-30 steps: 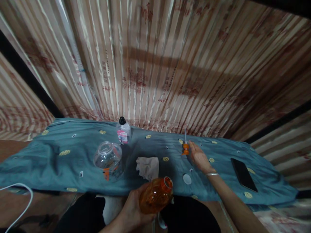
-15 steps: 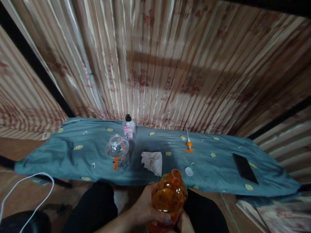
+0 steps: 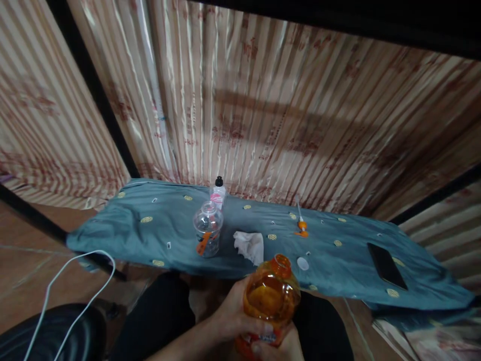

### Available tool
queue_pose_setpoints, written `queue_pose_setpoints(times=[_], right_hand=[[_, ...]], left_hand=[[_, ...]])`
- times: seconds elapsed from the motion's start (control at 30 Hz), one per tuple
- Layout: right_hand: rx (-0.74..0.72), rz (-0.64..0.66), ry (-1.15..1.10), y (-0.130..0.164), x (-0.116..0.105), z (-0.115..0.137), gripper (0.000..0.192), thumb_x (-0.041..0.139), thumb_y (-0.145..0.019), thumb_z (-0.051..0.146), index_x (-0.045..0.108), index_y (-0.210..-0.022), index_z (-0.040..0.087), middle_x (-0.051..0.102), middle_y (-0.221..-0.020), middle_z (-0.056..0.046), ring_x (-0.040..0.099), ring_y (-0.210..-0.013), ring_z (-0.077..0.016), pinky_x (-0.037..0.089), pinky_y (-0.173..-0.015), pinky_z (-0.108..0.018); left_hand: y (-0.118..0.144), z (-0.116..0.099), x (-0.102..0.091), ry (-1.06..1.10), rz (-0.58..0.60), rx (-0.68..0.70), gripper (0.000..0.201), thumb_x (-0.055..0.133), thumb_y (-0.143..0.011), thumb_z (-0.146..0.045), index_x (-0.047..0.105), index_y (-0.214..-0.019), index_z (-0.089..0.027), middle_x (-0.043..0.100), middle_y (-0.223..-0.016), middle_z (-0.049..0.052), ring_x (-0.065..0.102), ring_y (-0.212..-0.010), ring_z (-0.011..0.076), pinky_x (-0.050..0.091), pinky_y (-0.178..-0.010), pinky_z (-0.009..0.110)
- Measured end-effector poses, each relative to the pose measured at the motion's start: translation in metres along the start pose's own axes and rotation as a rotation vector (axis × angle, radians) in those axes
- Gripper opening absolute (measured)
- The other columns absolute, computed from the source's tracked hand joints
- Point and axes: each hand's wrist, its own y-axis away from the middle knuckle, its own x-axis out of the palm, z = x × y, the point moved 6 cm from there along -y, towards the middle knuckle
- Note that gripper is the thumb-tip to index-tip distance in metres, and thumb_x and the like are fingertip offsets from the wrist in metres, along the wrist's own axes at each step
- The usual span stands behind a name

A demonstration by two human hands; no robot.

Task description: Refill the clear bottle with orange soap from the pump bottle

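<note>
You grip the orange bottle (image 3: 268, 303) with both hands, left hand (image 3: 235, 316) around its side and right hand (image 3: 285, 346) low down, at the near edge of the table (image 3: 338, 271). Its mouth is open; the orange pump (image 3: 302, 228), probably its own, is already off and lies on the table. How full the bottle is cannot be told. A clear jar (image 3: 208, 224) stands near a crumpled cloth (image 3: 250, 247). The table's cover is blue-green and wrinkled, and striped curtains (image 3: 240, 120) hang behind
</note>
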Motion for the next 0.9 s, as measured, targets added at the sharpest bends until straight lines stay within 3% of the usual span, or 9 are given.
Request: queue_pose_setpoints(times=[0.13,0.2,0.3,0.4,0.5,0.57,0.67,0.77,0.9], right_hand=[[0.012,-0.126,0.052,0.000,0.007,0.000,0.066,0.084,-0.046,0.054,0.068,-0.101,0.021,0.076,-0.090,-0.011,0.072,-0.081,-0.0334,0.061,-0.074,-0.042],[0.021,-0.145,0.070,-0.001,0.011,0.003,0.062,0.086,-0.044,0.052,0.070,-0.096,0.021,0.077,-0.088,-0.010,0.072,-0.082,-0.0339,0.061,-0.074,-0.042],[0.031,-0.159,0.078,-0.001,0.016,0.006,0.055,0.086,-0.044,0.050,0.071,-0.089,0.022,0.077,-0.084,-0.008,0.073,-0.077,-0.0326,0.062,-0.072,-0.041],[0.041,-0.190,0.080,0.000,0.015,0.004,0.054,0.086,-0.042,0.052,0.069,-0.083,0.021,0.077,-0.079,-0.008,0.073,-0.073,-0.0312,0.062,-0.068,-0.038],[0.051,-0.238,0.066,0.002,0.013,0.004,0.054,0.087,-0.041,0.053,0.067,-0.079,0.021,0.076,-0.074,-0.008,0.073,-0.068,-0.0295,0.062,-0.064,-0.035],[0.047,-0.254,0.065,0.002,0.013,0.006,0.055,0.087,-0.041,0.052,0.066,-0.080,0.020,0.076,-0.071,-0.007,0.073,-0.065,-0.0283,0.062,-0.061,-0.034],[0.025,-0.275,0.087,0.000,0.012,0.011,0.060,0.089,-0.039,0.050,0.065,-0.085,0.019,0.075,-0.072,-0.006,0.072,-0.066,-0.0277,0.061,-0.063,-0.035],[0.013,-0.271,0.091,-0.004,0.009,0.013,0.064,0.089,-0.039,0.048,0.065,-0.090,0.019,0.075,-0.075,-0.007,0.072,-0.067,-0.0272,0.061,-0.062,-0.036],[-0.041,-0.236,0.093,-0.012,0.006,0.018,0.064,0.090,-0.042,0.044,0.063,-0.094,0.018,0.076,-0.080,-0.008,0.072,-0.070,-0.0267,0.060,-0.064,-0.037]], left_hand=[[0.013,-0.002,-0.016,0.001,-0.076,0.128,0.114,0.088,-0.052,-0.035,0.026,-0.148,-0.028,0.051,-0.141,0.012,0.051,-0.126,0.0324,0.042,-0.103,0.044],[0.022,-0.012,-0.026,-0.121,-0.142,0.199,0.115,0.087,-0.054,-0.041,0.024,-0.149,-0.027,0.045,-0.146,0.013,0.045,-0.132,0.0338,0.038,-0.107,0.045],[0.040,-0.044,-0.043,-0.464,-0.334,0.321,0.086,0.082,-0.062,-0.043,0.048,-0.137,-0.021,0.055,-0.137,0.013,0.049,-0.128,0.0320,0.037,-0.109,0.042],[0.056,-0.079,-0.061,-0.768,-0.510,0.344,0.021,0.072,-0.075,-0.037,0.071,-0.084,-0.018,0.072,-0.085,0.007,0.067,-0.083,0.0211,0.053,-0.083,0.032],[0.066,-0.107,-0.088,-0.791,-0.724,0.442,0.018,0.066,-0.079,-0.036,0.068,-0.079,-0.019,0.070,-0.079,0.004,0.067,-0.076,0.0185,0.054,-0.079,0.032],[0.068,-0.119,-0.108,-0.820,-0.890,0.574,0.045,0.074,-0.072,-0.034,0.061,-0.113,-0.022,0.066,-0.116,0.007,0.060,-0.113,0.0240,0.043,-0.104,0.040],[0.052,-0.114,-0.134,-0.891,-0.985,0.510,0.096,0.081,-0.061,-0.031,0.032,-0.143,-0.023,0.034,-0.152,0.013,0.029,-0.142,0.0306,0.020,-0.117,0.049],[0.029,-0.099,-0.150,-0.890,-0.937,0.408,0.120,0.084,-0.053,-0.027,0.012,-0.148,-0.020,0.023,-0.156,0.019,0.024,-0.144,0.0328,0.021,-0.117,0.047],[0.010,-0.086,-0.158,-0.843,-0.927,0.366,0.125,0.085,-0.050,-0.024,0.007,-0.148,-0.021,0.038,-0.148,0.017,0.041,-0.136,0.0304,0.033,-0.112,0.044]])
